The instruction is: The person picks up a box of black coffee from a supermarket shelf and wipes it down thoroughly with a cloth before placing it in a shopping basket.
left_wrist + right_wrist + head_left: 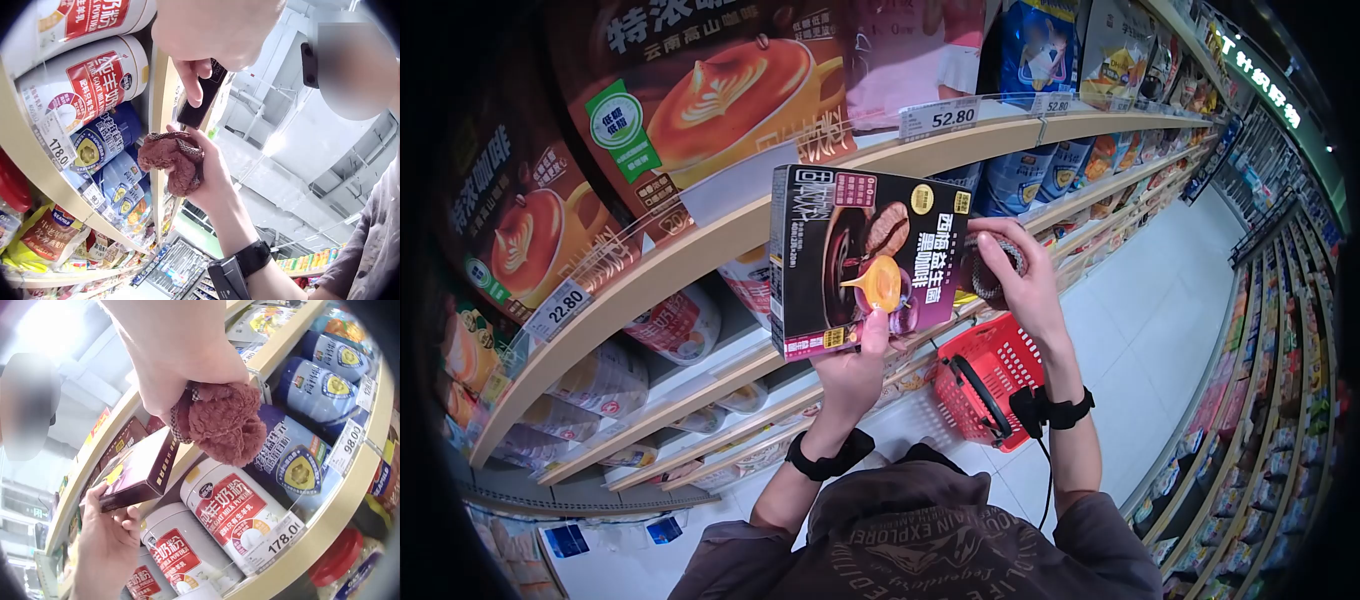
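A black and purple coffee box (pixel 815 265) with a cup picture is held by my left hand (pixel 850 375), thumb on its printed front and fingers behind. In the left wrist view the box (pixel 203 103) shows as a dark narrow side below the left hand (pixel 215 31). To the box's right, my right hand (pixel 1025 285) grips a fuzzy reddish-brown cloth piece (pixel 228 422) with checked trim, bunched up. In the left wrist view, the cloth (pixel 172 161) bulges out from the right hand (pixel 212 178), its folds partly hidden by the fingers.
Curved store shelves run along the left, with large coffee bags (pixel 730 90) above and goat milk powder tins (pixel 234 506) lower down. A price tag (pixel 940 118) is on the shelf edge. A red shopping basket (pixel 990 385) stands on the floor below the right arm. More shelves (pixel 1250 450) line the right side.
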Demonstrator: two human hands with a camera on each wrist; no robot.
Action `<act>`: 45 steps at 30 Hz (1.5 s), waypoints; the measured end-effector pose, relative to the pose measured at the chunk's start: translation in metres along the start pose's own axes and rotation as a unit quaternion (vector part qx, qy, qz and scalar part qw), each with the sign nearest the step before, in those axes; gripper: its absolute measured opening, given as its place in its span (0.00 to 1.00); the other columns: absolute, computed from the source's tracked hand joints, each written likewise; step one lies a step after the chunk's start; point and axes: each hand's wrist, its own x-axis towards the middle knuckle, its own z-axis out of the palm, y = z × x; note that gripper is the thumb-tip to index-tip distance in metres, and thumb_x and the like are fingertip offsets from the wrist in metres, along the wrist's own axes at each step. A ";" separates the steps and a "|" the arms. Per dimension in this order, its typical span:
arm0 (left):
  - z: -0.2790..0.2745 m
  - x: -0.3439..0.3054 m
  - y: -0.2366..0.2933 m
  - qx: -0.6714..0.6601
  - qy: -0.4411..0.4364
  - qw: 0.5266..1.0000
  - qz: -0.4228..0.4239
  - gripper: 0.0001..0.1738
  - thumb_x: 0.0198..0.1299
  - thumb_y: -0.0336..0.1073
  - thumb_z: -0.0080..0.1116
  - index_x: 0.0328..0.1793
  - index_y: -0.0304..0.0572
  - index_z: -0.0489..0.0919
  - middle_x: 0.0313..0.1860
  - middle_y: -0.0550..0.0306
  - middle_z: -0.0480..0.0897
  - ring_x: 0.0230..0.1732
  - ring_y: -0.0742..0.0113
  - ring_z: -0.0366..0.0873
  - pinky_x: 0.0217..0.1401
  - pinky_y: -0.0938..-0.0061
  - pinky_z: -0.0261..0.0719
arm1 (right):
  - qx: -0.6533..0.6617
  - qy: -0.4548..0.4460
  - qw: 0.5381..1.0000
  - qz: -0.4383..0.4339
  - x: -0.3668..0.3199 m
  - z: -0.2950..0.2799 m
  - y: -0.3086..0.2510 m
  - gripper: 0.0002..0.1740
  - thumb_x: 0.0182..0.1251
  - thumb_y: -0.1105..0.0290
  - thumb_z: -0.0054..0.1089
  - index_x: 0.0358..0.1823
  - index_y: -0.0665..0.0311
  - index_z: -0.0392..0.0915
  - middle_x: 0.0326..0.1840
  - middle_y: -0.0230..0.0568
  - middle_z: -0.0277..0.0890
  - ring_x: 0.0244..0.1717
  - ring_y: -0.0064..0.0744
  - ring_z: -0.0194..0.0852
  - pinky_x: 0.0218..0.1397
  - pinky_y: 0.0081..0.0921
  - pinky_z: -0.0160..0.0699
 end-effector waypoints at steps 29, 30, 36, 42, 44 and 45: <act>0.051 0.029 -0.011 0.340 -0.107 0.916 0.183 0.27 0.47 0.23 0.75 0.55 0.36 0.76 0.55 0.49 0.80 0.54 0.60 0.79 0.60 0.69 0.74 | -0.197 -0.196 0.942 -0.188 0.025 -0.078 -0.006 0.19 0.47 0.66 0.77 0.42 0.59 0.82 0.52 0.36 0.76 0.56 0.45 0.73 0.53 0.37 0.79; 0.054 0.025 -0.011 0.314 -0.068 0.936 0.144 0.26 0.48 0.22 0.73 0.54 0.36 0.76 0.53 0.52 0.80 0.53 0.64 0.79 0.59 0.71 0.75 | -0.197 -0.196 0.942 -0.188 0.026 -0.081 -0.005 0.19 0.47 0.66 0.77 0.42 0.59 0.82 0.52 0.36 0.76 0.56 0.45 0.73 0.53 0.37 0.79; 0.054 0.029 -0.018 0.189 0.041 0.977 0.092 0.24 0.49 0.22 0.73 0.52 0.36 0.76 0.46 0.57 0.80 0.47 0.70 0.78 0.56 0.74 0.75 | -0.138 -0.097 0.973 -0.156 0.030 -0.100 0.010 0.25 0.45 0.64 0.80 0.47 0.61 0.82 0.52 0.38 0.78 0.54 0.42 0.75 0.58 0.38 0.75; 0.049 0.032 -0.018 0.089 -0.005 0.995 0.052 0.27 0.53 0.20 0.70 0.58 0.34 0.69 0.48 0.58 0.77 0.52 0.71 0.76 0.61 0.74 0.72 | -0.088 -0.133 0.982 -0.104 0.027 -0.099 0.029 0.26 0.45 0.66 0.80 0.48 0.62 0.83 0.51 0.38 0.78 0.54 0.39 0.75 0.57 0.35 0.75; 0.050 0.032 -0.018 0.051 -0.008 0.998 0.044 0.28 0.54 0.20 0.70 0.58 0.34 0.69 0.49 0.58 0.76 0.52 0.71 0.76 0.62 0.74 0.72 | -0.044 -0.150 0.984 -0.083 0.024 -0.091 0.024 0.25 0.45 0.66 0.80 0.47 0.63 0.83 0.51 0.38 0.78 0.54 0.39 0.76 0.57 0.34 0.76; 0.051 0.033 -0.018 0.042 -0.007 0.998 0.035 0.28 0.54 0.20 0.70 0.59 0.34 0.68 0.49 0.57 0.76 0.53 0.72 0.75 0.63 0.74 0.72 | -0.001 -0.168 0.984 -0.062 0.024 -0.088 0.023 0.24 0.45 0.67 0.80 0.46 0.64 0.84 0.51 0.38 0.78 0.53 0.38 0.76 0.56 0.33 0.76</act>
